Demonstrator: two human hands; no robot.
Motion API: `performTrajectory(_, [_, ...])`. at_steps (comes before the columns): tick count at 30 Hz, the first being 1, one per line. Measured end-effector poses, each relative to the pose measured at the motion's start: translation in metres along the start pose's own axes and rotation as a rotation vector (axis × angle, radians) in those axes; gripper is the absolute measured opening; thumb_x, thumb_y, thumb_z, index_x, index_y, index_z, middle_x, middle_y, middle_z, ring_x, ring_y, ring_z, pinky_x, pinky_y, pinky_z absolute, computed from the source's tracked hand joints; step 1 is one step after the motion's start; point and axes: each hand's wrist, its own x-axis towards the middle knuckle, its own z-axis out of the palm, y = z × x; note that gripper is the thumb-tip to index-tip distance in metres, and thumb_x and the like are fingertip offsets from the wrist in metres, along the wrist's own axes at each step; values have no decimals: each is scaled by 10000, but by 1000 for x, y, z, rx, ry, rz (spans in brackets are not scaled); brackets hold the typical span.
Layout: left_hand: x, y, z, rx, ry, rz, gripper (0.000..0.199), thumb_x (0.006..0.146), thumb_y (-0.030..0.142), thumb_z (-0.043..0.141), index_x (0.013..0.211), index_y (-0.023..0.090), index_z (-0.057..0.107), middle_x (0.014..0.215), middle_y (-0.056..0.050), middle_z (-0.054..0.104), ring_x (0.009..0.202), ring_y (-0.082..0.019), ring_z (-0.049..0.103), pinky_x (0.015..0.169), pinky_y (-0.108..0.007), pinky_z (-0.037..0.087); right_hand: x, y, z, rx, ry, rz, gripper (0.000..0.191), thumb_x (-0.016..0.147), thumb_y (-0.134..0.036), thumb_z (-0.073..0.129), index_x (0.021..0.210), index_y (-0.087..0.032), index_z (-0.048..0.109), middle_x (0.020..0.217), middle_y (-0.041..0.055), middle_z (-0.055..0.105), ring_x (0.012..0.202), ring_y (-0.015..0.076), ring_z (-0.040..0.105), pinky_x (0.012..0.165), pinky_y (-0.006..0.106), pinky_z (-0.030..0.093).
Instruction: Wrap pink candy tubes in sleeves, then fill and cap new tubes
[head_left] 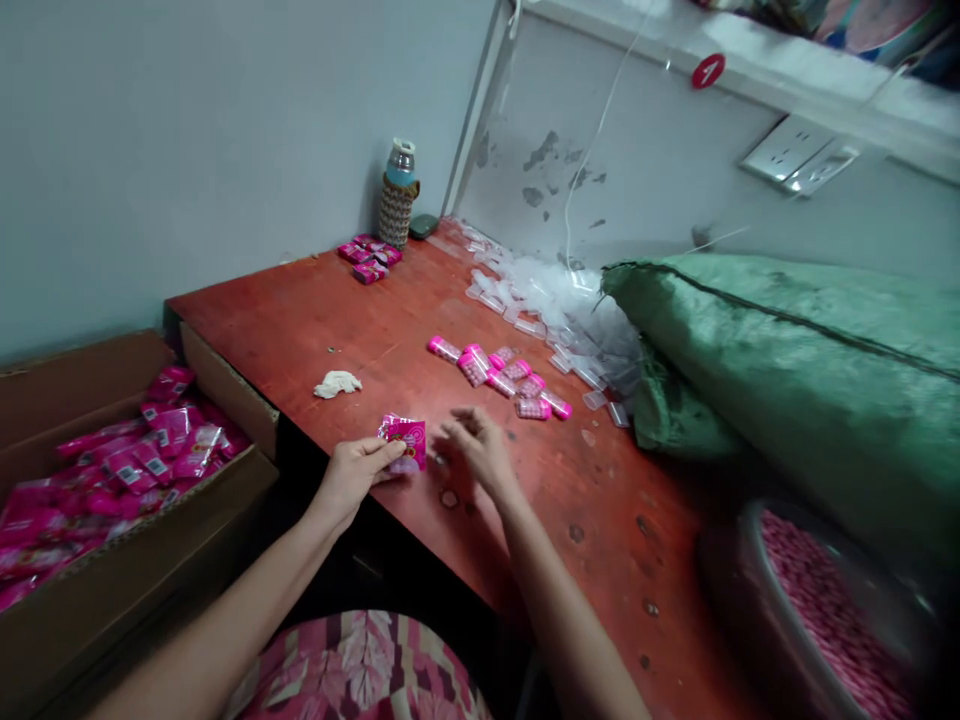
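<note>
"Where is the pink packet (415, 437)?"

"In the left hand (354, 475) of a person seated at a red table (285, 310). The thumb presses on its face, the fingers fold in behind, and most of the packet juts beyond the fingertips, above the table near its front edge."

"And the right hand (484, 450)?"

"Part open, fingers parted and loosely bent, just beside the packet's right edge. It appears to hold nothing, though blur at the fingertips makes contact with the packet hard to rule out."

"What lies beyond the hands?"

"Past the right hand, a loose cluster of pink-capped tubes (474, 367) on the tabletop. Behind them, a heap of clear plastic pieces (540, 285) runs along the wall toward a bulky green sack (795, 350)."

"And to the left?"

"A crumpled white scrap (337, 384) lies on the table, ahead of the left hand. Near the wall, a small group of pink packs (370, 271) sits next to a bottle (396, 205) in a knitted sleeve. Beside the table, an open cardboard box (225, 385) holds many more pink packs."

"At lower right?"

"A bowl (754, 560) of small pink pieces (825, 620), in front of the sack and well apart from both hands."
</note>
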Motion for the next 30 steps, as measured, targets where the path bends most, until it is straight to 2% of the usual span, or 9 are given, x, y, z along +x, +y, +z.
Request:
performTrajectory(4, [1, -4, 1, -30, 63, -7, 233, 573, 293, 744, 669, 87, 694, 611, -48, 665, 573, -130, 616, 617, -241, 520, 31, 7, -58, -729, 333, 150, 397, 823, -471, 405, 1024, -160, 547, 995, 139, 603, 912, 261, 567, 776, 406, 420])
performTrajectory(7, [-1, -5, 4, -79, 91, -30, 246, 547, 286, 758, 685, 94, 695, 631, -46, 673, 586, -136, 623, 605, -241, 523, 46, 17, -79, -862, 369, 225, 470, 826, -473, 390, 1076, -97, 522, 1120, 246, 513, 1059, 367, 479, 813, 532, 370])
performTrajectory(9, [-2, -4, 6, -102, 102, -42, 251, 544, 288, 759, 685, 91, 692, 634, -50, 674, 588, -138, 626, 603, -243, 524, 46, 26, -80, -857, 296, 174, 419, 821, -406, 421, 1069, -86, 529, 1165, 255, 482, 1116, 368, 434, 859, 539, 344])
performTrajectory(12, [-2, 0, 5, -138, 132, -38, 224, 536, 275, 764, 608, 89, 663, 584, -38, 653, 563, -122, 615, 591, -221, 518, 34, 37, -75, -831, 114, 34, 317, 787, -270, 459, 1065, -149, 550, 1258, 159, 459, 1180, 271, 402, 954, 434, 322])
performTrajectory(16, [-1, 4, 2, -220, 185, -45, 207, 522, 219, 774, 535, 97, 608, 543, -8, 615, 535, -99, 596, 543, -189, 506, 10, 43, -79, -553, -155, -196, 528, 747, -258, 500, 1262, -198, 407, 1371, 84, 369, 1259, 217, 326, 997, 391, 297])
performTrajectory(18, [0, 6, 2, -279, 198, -70, 184, 550, 190, 759, 549, 99, 599, 560, -11, 621, 532, -98, 595, 531, -191, 510, 2, 42, -84, -398, -49, -172, 595, 768, -326, 500, 1317, -182, 322, 1371, 110, 364, 1235, 230, 364, 974, 404, 321])
performTrajectory(21, [0, 8, 5, -385, 202, -103, 146, 619, 143, 712, 568, 104, 581, 592, -21, 634, 538, -101, 599, 530, -206, 524, -3, 34, -85, -427, 158, -31, 530, 781, -436, 491, 1226, -153, 434, 1205, 137, 524, 1041, 244, 531, 835, 381, 422])
performTrajectory(26, [0, 7, 6, -511, 220, -119, 86, 689, 95, 655, 646, 109, 581, 638, -23, 642, 571, -113, 615, 547, -237, 547, -10, 18, -68, -915, 17, -15, 434, 770, -504, 502, 1059, -182, 540, 1052, 117, 591, 893, 251, 583, 670, 319, 422])
performTrajectory(30, [0, 6, 3, -594, 234, -118, 73, 708, 80, 639, 686, 120, 581, 634, -13, 636, 577, -114, 619, 571, -254, 555, -13, 17, -57, -1147, -21, 27, 298, 836, -410, 435, 941, -162, 564, 923, 122, 612, 780, 237, 602, 583, 281, 374])
